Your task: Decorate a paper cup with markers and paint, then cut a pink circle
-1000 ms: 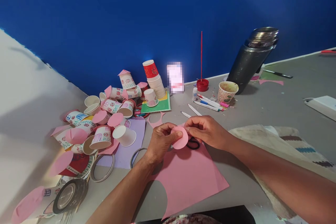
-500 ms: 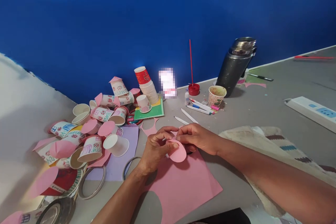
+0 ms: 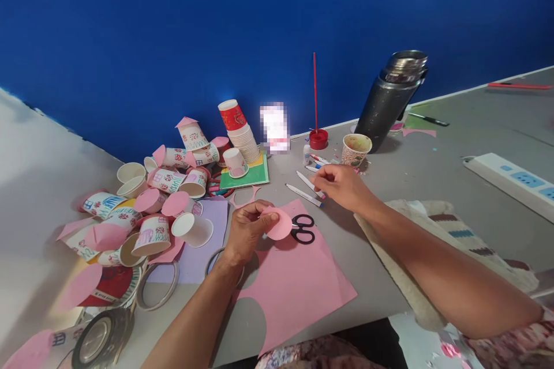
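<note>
A round pink paper disc (image 3: 280,226) is pinched between the thumb and fingers of my left hand (image 3: 247,232). Under it lies a larger pink paper sheet (image 3: 303,282) with rounded cut-outs along its left side. Scissors (image 3: 303,236) with black handles rest on that sheet, their blades partly hidden behind the disc. My right hand (image 3: 344,185) is over the table by the white markers (image 3: 305,195), thumb and fingers drawn together. Whether anything small is between those fingers cannot be made out.
Decorated paper cups (image 3: 151,235) with pink tops crowd the left, beside tape rolls (image 3: 158,285). A cup stack (image 3: 244,144) stands on a green book (image 3: 251,177). Behind are a patterned cup (image 3: 355,153) and dark thermos (image 3: 387,104). A cloth (image 3: 389,230) and power strip (image 3: 511,176) lie right.
My right hand has left the pink disc and moved right, toward the markers. My left hand keeps the disc, shifted slightly left. The scissors' handles now show.
</note>
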A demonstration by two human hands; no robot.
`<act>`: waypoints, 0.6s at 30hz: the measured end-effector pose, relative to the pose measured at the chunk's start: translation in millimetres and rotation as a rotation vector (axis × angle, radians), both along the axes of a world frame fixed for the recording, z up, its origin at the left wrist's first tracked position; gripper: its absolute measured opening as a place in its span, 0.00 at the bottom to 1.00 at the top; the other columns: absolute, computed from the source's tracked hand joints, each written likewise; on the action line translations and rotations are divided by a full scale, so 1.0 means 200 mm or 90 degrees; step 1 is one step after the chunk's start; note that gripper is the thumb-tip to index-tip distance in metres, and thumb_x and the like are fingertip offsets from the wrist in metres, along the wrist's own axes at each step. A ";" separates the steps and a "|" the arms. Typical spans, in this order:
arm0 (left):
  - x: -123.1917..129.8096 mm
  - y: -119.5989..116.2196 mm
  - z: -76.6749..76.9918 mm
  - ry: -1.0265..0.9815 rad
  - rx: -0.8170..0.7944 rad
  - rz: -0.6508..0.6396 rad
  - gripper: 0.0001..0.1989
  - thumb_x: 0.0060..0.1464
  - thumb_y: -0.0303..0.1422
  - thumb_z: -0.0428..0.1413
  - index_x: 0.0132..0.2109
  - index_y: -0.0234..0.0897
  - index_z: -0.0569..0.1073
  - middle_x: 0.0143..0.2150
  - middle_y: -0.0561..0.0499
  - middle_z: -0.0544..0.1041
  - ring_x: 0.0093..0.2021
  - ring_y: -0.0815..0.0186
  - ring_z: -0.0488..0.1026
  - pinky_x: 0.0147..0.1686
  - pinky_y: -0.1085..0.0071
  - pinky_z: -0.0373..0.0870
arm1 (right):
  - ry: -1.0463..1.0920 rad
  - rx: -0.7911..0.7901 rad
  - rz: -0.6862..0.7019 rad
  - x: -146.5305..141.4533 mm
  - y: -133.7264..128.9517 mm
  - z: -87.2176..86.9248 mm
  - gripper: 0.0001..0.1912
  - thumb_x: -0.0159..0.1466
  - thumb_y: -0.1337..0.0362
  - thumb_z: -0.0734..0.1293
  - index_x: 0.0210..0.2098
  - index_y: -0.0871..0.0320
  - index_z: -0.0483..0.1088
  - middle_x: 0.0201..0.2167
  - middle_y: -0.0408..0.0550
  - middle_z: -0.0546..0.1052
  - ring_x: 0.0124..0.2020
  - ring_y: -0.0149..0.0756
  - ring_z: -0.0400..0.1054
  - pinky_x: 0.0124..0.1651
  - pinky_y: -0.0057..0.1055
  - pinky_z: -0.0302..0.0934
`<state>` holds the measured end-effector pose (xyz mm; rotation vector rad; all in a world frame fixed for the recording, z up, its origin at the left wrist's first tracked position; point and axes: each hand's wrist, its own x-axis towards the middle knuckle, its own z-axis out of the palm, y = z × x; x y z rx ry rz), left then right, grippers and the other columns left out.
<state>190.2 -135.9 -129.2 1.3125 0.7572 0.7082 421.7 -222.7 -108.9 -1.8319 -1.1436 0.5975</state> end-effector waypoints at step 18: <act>-0.03 0.02 -0.03 0.010 -0.073 -0.077 0.16 0.45 0.40 0.72 0.27 0.33 0.77 0.30 0.50 0.76 0.28 0.68 0.72 0.28 0.72 0.65 | 0.046 -0.019 -0.147 0.19 0.17 -0.15 0.18 0.60 0.60 0.69 0.48 0.61 0.76 0.33 0.49 0.84 0.25 0.36 0.77 0.29 0.30 0.67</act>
